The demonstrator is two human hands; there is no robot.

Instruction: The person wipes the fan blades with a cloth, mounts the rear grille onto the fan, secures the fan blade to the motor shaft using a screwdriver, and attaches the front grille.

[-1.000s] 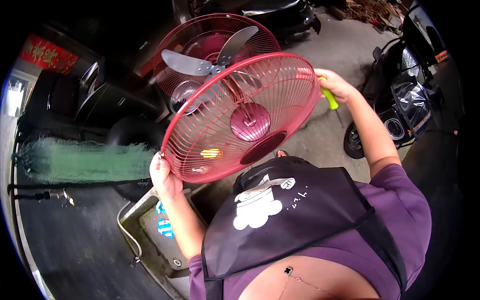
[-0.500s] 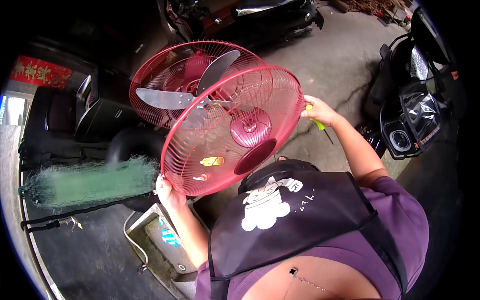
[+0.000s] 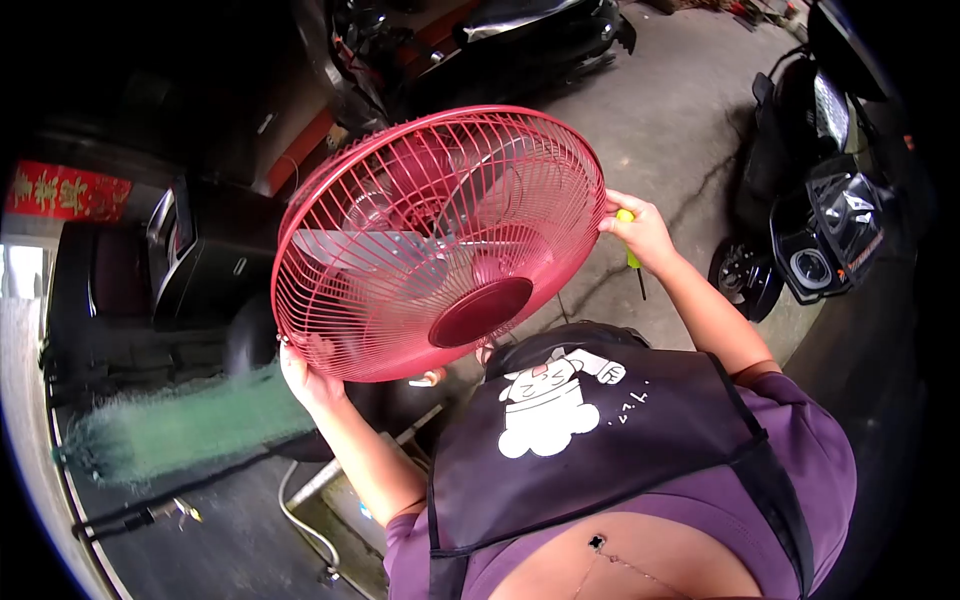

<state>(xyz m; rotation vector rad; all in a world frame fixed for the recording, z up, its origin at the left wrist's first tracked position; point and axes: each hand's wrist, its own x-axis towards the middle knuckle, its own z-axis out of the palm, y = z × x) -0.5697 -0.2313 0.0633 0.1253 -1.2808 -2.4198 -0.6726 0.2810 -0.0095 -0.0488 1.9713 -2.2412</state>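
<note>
A red wire fan grille (image 3: 482, 312) with a solid round centre is held tilted in front of the fan. Grey fan blades (image 3: 375, 250) show through its wires. My left hand (image 3: 312, 380) grips the grille's lower left rim. On the right rim, my right hand (image 3: 645, 238) pinches the edge and also keeps a yellow-handled screwdriver (image 3: 632, 255) in its palm, shaft pointing down. The rear cage is mostly hidden behind the grille, and the two rims lie close together; whether they touch all round I cannot tell.
A green net-covered roll (image 3: 190, 425) lies at the left, above a hose (image 3: 305, 520) and a partly hidden concrete basin. Parked scooters stand at the right (image 3: 825, 230) and at the back (image 3: 540, 40). Cracked concrete floor (image 3: 690, 90) lies between them.
Both hands have brought the grille up against the fan, my left hand moving left. Its rim now covers the blades and rear cage, which stood apart from it before.
</note>
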